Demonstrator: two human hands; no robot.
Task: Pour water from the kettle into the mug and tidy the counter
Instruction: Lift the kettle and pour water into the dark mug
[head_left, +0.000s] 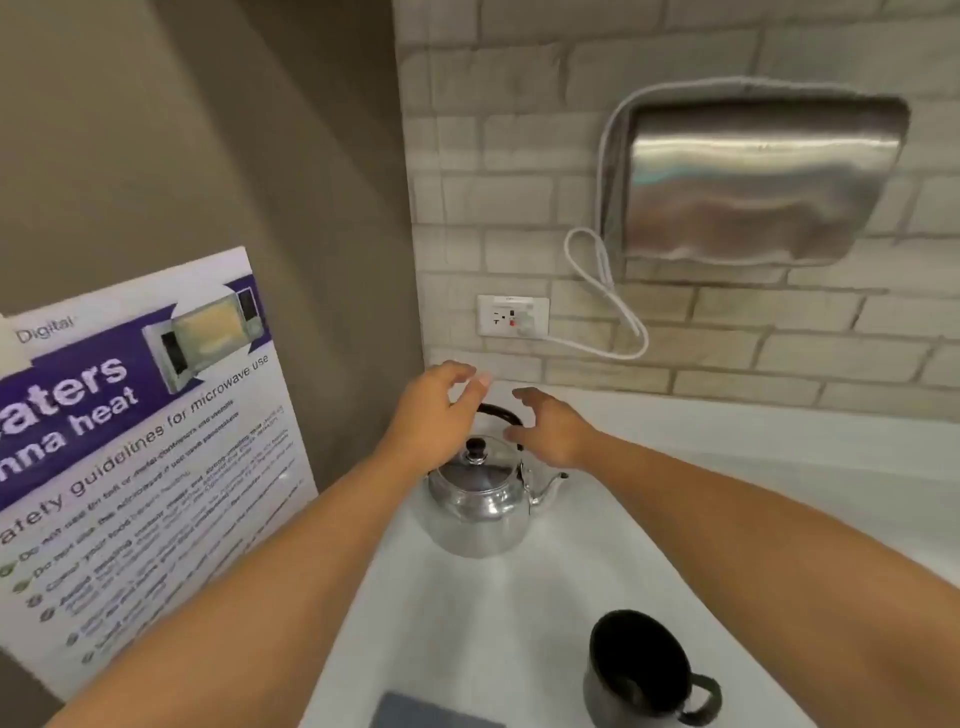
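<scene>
Kettle of polished steel with black arched handle (480, 499) is sitting at twelve o'clock on the white counter (649, 519). Left hand (434, 410) and right hand (553, 428) are hovering spread, gripping nothing. Black mug (641, 670) is waiting at five o'clock; a careless pour risks spilling.

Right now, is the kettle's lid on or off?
On. The lid sits on the upright kettle, its black knob on top. Both hands hover open by the handle.

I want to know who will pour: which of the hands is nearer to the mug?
Right. The right hand is by the kettle handle, on the side of the mug; the left hand is farther left.
</scene>
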